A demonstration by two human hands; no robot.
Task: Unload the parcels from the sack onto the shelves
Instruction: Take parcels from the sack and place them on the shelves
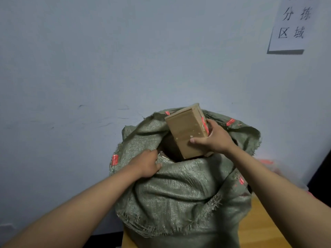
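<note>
Fingers first: our right hand (214,138) has thumb across the near face and fingers wrapped round the far edge of the cardboard parcel (188,130), a firm clamp across its narrow side. Our left hand (148,163) has its fingers curled into the rim of the sack (175,194), pinching the cloth and holding the mouth open.

Largest to smallest:

- Sack: green woven plastic, standing on the wooden surface (259,221) against the wall (107,59). Soft and floppy with a frayed edge, so it likely collapses inward unless we hold the rim. More contents show dark inside the opening; we can't tell what or how many.
- Parcel: tilted, lower end still within the mouth, upper end well above it. Rigid flat-sided box with red tape (205,125) on one side. One hand lifts it, so we judge it light to moderate. Cardboard gives decent friction; tape is slicker, so keep pads off it. Best hold is across the narrow sides near the middle, or add the left hand underneath once clear.
- Paper notice (292,25): on the wall at upper right.

No shelves in view.
</note>
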